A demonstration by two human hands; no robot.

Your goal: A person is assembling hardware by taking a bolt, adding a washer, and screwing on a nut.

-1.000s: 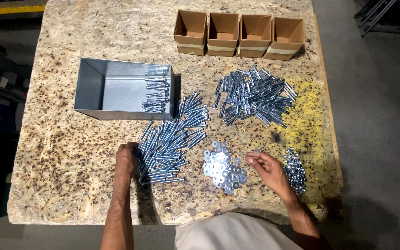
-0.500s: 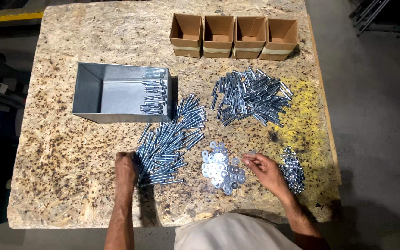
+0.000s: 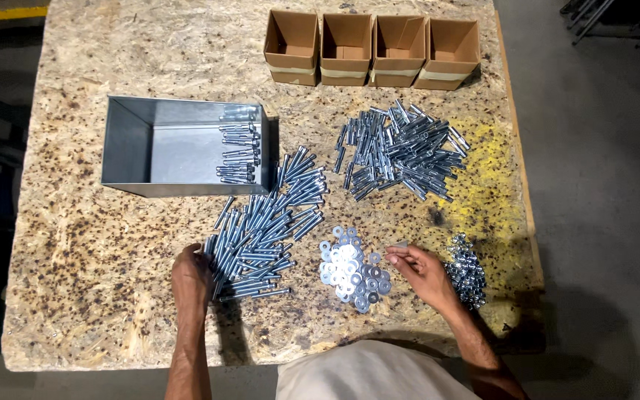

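My left hand (image 3: 190,279) rests on the near left edge of a pile of long silver bolts (image 3: 264,226), its fingers on the bolt ends. My right hand (image 3: 424,272) hovers just right of a pile of flat washers (image 3: 351,268), its fingertips pinched together near the pile; whether a washer sits between them is too small to tell. A heap of small nuts (image 3: 466,270) lies right of that hand. A second pile of darker sleeves or bolts (image 3: 401,150) lies farther back.
A shiny metal bin (image 3: 131,141) with several bolts stacked at its right end stands at the back left. Several open cardboard boxes (image 3: 370,44) line the far edge. The board tabletop (image 3: 75,252) ends close on every side.
Both hands have stayed at their piles, with only small finger movements. The camera view has shifted slightly.
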